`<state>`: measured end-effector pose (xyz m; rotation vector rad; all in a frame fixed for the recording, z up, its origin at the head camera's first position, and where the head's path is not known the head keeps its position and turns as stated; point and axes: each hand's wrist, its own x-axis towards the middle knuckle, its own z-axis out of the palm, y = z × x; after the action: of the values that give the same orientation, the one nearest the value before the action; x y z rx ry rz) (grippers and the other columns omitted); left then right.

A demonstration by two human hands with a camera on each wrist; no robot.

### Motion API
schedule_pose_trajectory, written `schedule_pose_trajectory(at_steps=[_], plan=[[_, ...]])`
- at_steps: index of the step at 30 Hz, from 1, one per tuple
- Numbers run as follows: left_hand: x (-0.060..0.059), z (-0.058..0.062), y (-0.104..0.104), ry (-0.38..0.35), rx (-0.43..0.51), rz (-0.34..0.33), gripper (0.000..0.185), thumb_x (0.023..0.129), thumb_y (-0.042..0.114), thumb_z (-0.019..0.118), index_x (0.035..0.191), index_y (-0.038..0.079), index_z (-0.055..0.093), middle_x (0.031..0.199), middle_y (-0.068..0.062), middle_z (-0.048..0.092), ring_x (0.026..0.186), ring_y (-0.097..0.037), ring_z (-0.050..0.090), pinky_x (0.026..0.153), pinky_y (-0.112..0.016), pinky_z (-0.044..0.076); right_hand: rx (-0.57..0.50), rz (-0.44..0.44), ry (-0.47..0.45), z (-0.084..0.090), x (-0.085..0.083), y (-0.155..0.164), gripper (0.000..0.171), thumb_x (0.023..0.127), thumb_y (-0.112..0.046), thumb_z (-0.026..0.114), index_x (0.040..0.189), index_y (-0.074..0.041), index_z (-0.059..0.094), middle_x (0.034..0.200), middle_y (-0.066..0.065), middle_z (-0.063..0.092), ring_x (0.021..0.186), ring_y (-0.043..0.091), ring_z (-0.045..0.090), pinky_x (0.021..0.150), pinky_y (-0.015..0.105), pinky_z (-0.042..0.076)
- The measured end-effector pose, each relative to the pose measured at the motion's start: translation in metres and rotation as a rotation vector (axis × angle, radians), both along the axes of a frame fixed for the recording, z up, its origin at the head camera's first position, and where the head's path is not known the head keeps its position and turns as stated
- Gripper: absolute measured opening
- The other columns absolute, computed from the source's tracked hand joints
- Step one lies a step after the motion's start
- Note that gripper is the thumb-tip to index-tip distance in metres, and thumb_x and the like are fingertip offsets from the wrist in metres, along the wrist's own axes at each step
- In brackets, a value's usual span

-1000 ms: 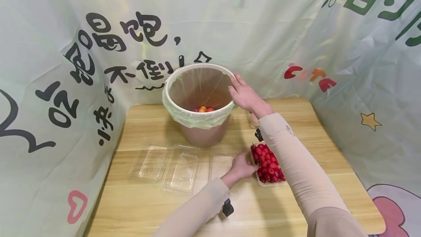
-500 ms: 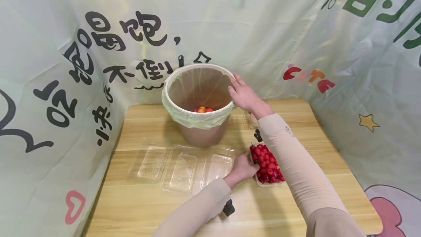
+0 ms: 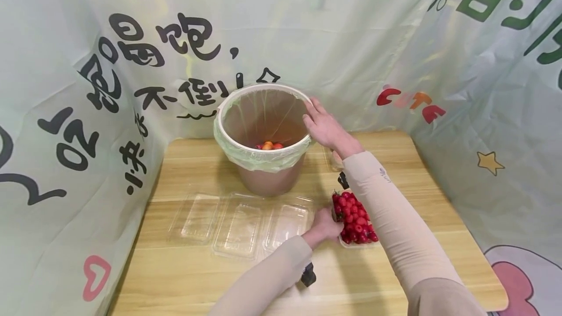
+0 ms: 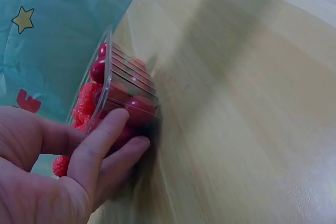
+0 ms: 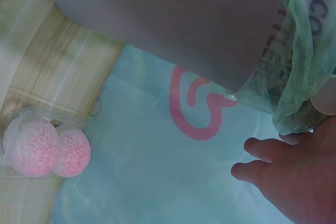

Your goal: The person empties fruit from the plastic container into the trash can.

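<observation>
My left hand [image 3: 328, 224] grips the left side of a clear plastic punnet [image 4: 108, 72] on the table, thumb over its rim and fingers against its ribbed wall. The punnet is heaped with red cherries [image 4: 140, 109] and raspberries [image 3: 361, 221]; my right forearm covers part of it in the head view. My right hand [image 3: 327, 128] rests on the right rim of a brownish bin [image 3: 270, 179], its fingers fairly straight. A pale green bag [image 3: 259, 161] lines the bin and folds over the outside. Orange and red round fruit [image 3: 269, 145] lies deep inside.
Several clear plastic containers stand in a row left of my left hand, among them one middle container [image 3: 239, 230]. Behind my right arm sits a clear pack with two pinkish round fruits [image 5: 34, 148]. Printed cloth [image 3: 351, 52] hangs round the wooden table [image 3: 175, 277].
My left hand has settled further round the punnet's side, fingertips lower and less visible. The right hand stays on the bin rim. The head view has shifted slightly.
</observation>
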<state>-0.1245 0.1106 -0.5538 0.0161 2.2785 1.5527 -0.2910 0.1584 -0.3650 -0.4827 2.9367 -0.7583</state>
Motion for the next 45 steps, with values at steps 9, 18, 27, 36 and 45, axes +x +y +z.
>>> schedule_pose_trajectory(at_steps=[9, 18, 27, 36, 45], plan=[[-0.003, 0.003, -0.011, 0.05, -0.048, -0.023, 0.059, 0.074, -0.006, 0.074, 0.132, 0.006, 0.07, 0.106, -0.019, 0.074, 0.065, -0.018, 0.065, 0.058, -0.027, 0.059, -0.001, 0.009, 0.0, 0.003, 0.001, 0.001, 0.067, 0.111, -0.044, 0.023, 0.171, -0.015, 0.01, 0.179, 0.009, -0.001, 0.163, 0.042, 0.012, 0.134, 0.057, 0.014], [0.003, 0.009, -0.016, 0.008, 0.021, -0.031, 0.07, 0.071, -0.012, 0.069, 0.139, 0.005, 0.066, 0.089, -0.007, 0.066, 0.068, -0.013, 0.059, 0.059, -0.024, 0.057, -0.006, 0.003, -0.001, 0.002, 0.001, 0.001, 0.067, 0.111, -0.044, 0.023, 0.171, -0.016, 0.01, 0.179, 0.009, -0.001, 0.164, 0.04, 0.012, 0.134, 0.055, 0.015], [0.02, 0.032, -0.042, -0.089, 0.174, -0.095, 0.073, 0.085, -0.013, 0.065, 0.155, 0.001, 0.048, 0.079, -0.011, 0.068, 0.054, -0.015, 0.061, 0.049, -0.026, 0.059, -0.01, 0.002, -0.004, 0.001, 0.001, 0.002, 0.067, 0.111, -0.045, 0.022, 0.171, -0.018, 0.008, 0.179, 0.008, -0.003, 0.163, 0.042, 0.012, 0.133, 0.059, 0.015], [0.03, 0.04, -0.071, -0.103, 0.248, -0.132, 0.074, 0.084, -0.012, 0.062, 0.155, 0.001, 0.048, 0.076, -0.012, 0.069, 0.053, -0.016, 0.064, 0.049, -0.029, 0.061, -0.001, 0.007, -0.007, 0.0, -0.001, 0.001, 0.067, 0.111, -0.044, 0.022, 0.171, -0.016, 0.009, 0.179, 0.009, -0.003, 0.163, 0.042, 0.012, 0.134, 0.057, 0.015], [0.034, 0.046, -0.092, -0.096, 0.277, -0.137, 0.076, 0.086, -0.011, 0.062, 0.158, -0.002, 0.042, 0.08, -0.014, 0.071, 0.067, -0.033, 0.073, 0.049, -0.028, 0.06, -0.004, 0.006, -0.006, 0.001, 0.0, 0.0, 0.068, 0.111, -0.045, 0.022, 0.171, -0.016, 0.008, 0.179, 0.01, -0.003, 0.164, 0.041, 0.011, 0.134, 0.056, 0.015]])
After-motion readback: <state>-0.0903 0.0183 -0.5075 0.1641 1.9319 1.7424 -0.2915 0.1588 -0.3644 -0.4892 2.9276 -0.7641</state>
